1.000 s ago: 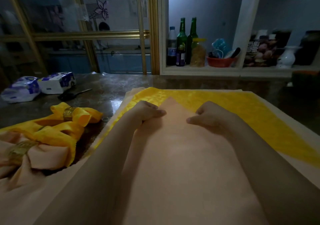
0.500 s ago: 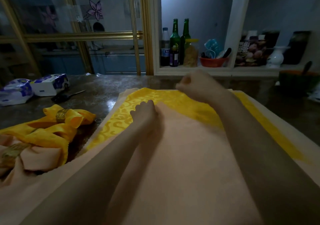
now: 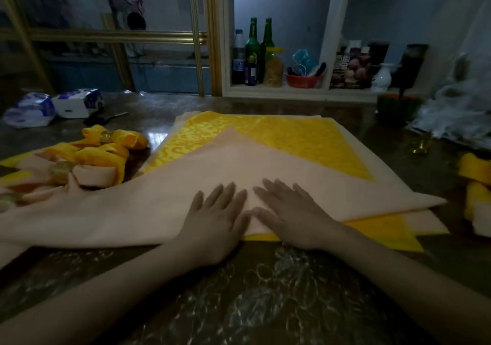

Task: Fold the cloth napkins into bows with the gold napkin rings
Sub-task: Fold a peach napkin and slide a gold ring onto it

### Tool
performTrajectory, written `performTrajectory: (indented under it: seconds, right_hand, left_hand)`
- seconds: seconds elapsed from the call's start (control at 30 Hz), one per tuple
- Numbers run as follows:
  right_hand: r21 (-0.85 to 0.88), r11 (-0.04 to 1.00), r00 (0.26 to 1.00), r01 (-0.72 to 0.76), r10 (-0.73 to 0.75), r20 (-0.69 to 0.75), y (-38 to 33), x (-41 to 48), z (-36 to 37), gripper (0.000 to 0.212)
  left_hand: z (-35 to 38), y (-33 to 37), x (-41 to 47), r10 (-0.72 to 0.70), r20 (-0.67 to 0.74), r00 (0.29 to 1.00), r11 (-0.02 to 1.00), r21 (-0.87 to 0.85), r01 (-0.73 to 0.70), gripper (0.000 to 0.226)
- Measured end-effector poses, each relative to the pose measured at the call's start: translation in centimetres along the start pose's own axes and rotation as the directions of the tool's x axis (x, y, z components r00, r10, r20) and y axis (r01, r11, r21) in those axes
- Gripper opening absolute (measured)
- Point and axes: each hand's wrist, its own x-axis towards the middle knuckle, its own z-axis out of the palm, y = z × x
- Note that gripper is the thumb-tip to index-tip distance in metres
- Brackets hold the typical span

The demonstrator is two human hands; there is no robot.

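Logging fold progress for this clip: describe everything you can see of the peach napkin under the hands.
The peach napkin is plain, matte cloth folded into a wide triangle, tip pointing away, long edge nearest the person. It lies flat on a yellow patterned napkin, which shows beyond it. The left hand and right hand press flat on it, fingers straight, at the middle of the near edge.

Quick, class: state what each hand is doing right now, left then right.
Left hand: open, fingers straight, pressing flat on the peach napkin.
Right hand: open, fingers straight, pressing flat on the same napkin.
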Motion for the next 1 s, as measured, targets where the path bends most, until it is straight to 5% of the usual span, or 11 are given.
performTrajectory:
  seconds: [0.17,0.43,0.53,0.67,1.0]
  right_hand:
    - [0.007,0.992,0.991,-0.127,0.126,0.033,5.6,-2.7,-0.6,0.078]
    - [-0.012,0.922,0.921,-0.387,0.388,0.041,11.5,-6.3,-1.5,0.064]
    - [-0.038,0.910,0.910,-0.414,0.414,0.009,10.7,-6.1,-2.3,0.068]
    - [0.036,0.951,0.907,-0.306,0.303,-0.291,7.6,-4.8,-3.9,0.060]
    - [0.385,0.923,0.917,0.021,0.136,-0.376,-1.3,3.4,-4.1,0.037]
  left_hand:
    - [0.0,-4.1,-2.3,-0.102,0.046,0.994,0.992,-0.075,0.105,0.054]
    - [-1.0,-11.3,-9.4,-0.326,0.168,0.930,0.922,-0.161,0.352,0.053]
    - [-2.9,-10.2,-10.5,-0.308,0.066,0.949,0.909,-0.273,0.314,0.049]
    - [-5.8,-8.2,-8.3,-0.189,-0.245,0.951,0.941,-0.323,0.104,0.035]
    - [-5.5,-6.5,8.6,-0.243,-0.082,0.966,0.896,-0.399,0.192,0.050]
